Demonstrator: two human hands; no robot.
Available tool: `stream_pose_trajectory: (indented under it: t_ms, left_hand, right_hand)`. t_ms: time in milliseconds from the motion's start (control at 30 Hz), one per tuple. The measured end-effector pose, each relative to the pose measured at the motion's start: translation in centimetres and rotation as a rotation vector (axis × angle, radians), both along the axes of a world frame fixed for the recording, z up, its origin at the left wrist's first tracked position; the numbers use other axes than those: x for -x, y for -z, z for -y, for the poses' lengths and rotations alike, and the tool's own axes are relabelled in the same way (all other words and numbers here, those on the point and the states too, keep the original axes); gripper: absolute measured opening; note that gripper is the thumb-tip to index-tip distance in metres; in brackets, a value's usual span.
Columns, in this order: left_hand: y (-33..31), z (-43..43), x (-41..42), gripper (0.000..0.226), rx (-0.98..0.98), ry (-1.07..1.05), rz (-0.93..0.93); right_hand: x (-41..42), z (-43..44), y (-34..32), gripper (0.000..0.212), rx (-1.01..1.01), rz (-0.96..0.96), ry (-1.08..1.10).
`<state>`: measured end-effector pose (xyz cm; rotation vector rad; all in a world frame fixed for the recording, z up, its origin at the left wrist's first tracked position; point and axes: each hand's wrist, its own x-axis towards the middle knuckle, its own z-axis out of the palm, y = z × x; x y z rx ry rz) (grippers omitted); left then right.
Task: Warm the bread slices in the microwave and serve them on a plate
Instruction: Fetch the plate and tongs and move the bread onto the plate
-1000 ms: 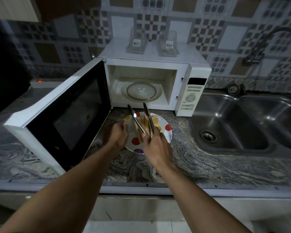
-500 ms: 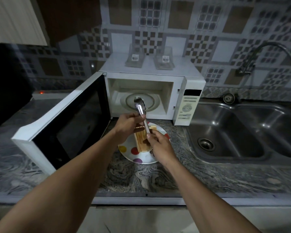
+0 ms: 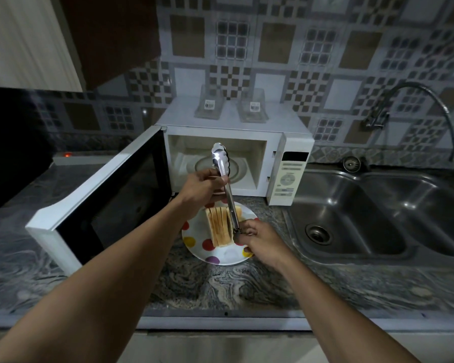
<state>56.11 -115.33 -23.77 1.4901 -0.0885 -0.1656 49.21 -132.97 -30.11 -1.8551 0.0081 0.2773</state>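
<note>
1. The microwave door (image 3: 102, 205) hangs open at 9 o'clock of the plate, close to the left forearm. A sideways swing of the arm could knock it.
2. The left hand (image 3: 201, 191) has its fingers curled round the middle of the metal tongs (image 3: 220, 163). Their closed tips point to 12 o'clock, in front of the open microwave (image 3: 290, 142).
3. The bread slices (image 3: 219, 226) stand on edge, packed together, on the spotted plate (image 3: 228, 255) on the counter (image 3: 220, 284) before the microwave. A clumsy grab could topple them.
4. The right hand (image 3: 257, 239) pinches the hinge end of the tongs above the plate's 3 o'clock rim. If the tongs spring open, they could strike the bread.
5. The sink (image 3: 378, 231) lies at 3 o'clock, near the plate. A nudged plate could slide towards it.
</note>
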Motion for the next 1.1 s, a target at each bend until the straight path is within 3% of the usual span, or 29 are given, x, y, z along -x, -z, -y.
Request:
stream_pose_trajectory:
  t_ms: [233, 467, 600, 733, 900, 1000, 1100]
  left_hand:
    - [-0.3, 1.2, -0.1, 0.022, -0.02, 0.016, 0.02]
    - [0.2, 1.3, 0.2, 0.016, -0.117, 0.107, 0.006]
    - [0.5, 1.0, 0.0, 0.021, -0.124, 0.106, -0.022]
    - [0.4, 0.6, 0.1, 0.024, -0.121, 0.091, -0.039]
    - [0.7, -0.3, 1.0, 0.009, -0.086, 0.118, -0.098]
    - [1.6, -0.5, 1.9, 0.023, -0.098, 0.203, -0.164]
    - [2.9, -0.1, 2.2, 0.036, -0.048, 0.138, -0.181]
  right_hand:
    - [-0.1, -0.1, -0.2, 0.027, -0.074, 0.098, 0.07]
    - [-0.4, -0.5, -1.6, 0.025, -0.22, 0.074, 0.128]
    - [-0.5, -1.0, -1.6, 0.016, -0.219, 0.178, 0.275]
    - [-0.1, -1.9, -1.3, 0.009, -0.203, 0.235, 0.254]
    - [0.2, -2.5, -2.0, 0.032, -0.077, 0.26, 0.22]
    - [0.5, -2.9, -1.9, 0.045, -0.022, 0.248, 0.192]
    - [0.6, -3.2, -1.6, 0.045, -0.052, 0.209, 0.167]
